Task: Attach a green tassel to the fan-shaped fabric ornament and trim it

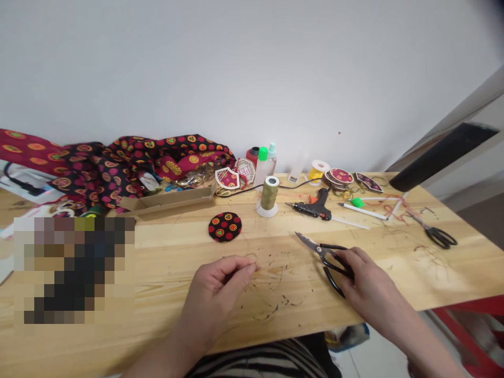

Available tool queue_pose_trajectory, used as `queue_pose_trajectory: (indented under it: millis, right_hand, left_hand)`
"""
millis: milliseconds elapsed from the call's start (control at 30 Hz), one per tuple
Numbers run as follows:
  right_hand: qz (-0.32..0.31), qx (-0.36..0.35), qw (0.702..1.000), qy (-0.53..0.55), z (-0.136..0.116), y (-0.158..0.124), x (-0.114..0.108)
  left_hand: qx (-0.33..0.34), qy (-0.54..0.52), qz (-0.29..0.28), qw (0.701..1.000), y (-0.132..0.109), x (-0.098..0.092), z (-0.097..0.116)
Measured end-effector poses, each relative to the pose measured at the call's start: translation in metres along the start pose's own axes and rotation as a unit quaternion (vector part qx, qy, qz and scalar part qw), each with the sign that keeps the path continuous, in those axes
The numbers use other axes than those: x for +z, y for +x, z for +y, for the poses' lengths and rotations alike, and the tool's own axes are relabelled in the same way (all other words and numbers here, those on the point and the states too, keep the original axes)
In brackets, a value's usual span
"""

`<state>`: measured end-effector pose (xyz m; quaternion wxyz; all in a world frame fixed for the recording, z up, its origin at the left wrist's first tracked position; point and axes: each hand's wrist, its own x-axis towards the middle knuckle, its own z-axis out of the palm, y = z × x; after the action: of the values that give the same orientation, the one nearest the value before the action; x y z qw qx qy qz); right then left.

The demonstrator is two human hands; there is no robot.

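Note:
My left hand (222,289) pinches a thin olive thread (252,257) above the wooden table. The thread is so fine that its full path is hard to follow. My right hand (366,281) grips black-handled scissors (321,251) by the handles, with the blades pointing up and left. Just beyond my left hand lies a round black patch (224,227) with red and yellow flower prints. Behind it to the right stands a spool of olive thread (270,195). Dark clippings (275,310) are scattered between my hands.
A black glue gun (315,205) lies past the scissors, near a white stick frame (374,210). A second pair of scissors (439,236) rests at the right. At the back left, printed cloth (157,152) is heaped behind a cardboard tray (173,205). Bottles (264,168) stand by the wall.

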<state>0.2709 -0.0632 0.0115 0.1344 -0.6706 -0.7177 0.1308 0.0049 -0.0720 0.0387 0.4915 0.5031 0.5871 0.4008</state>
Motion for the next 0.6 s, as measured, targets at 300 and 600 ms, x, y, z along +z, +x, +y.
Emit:
queue_pose_trajectory:
  millis: [300,600]
  right_hand:
    - [-0.191,-0.078,0.916,0.344,-0.051,-0.010,-0.028]
    - [-0.260,-0.046,0.906,0.330,-0.055,-0.010,-0.022]
  left_hand:
    - [0.028,0.009,-0.004,1.000,-0.001,0.000,0.004]
    - [0.073,0.055,-0.017,0.996,-0.006,-0.001,0.004]
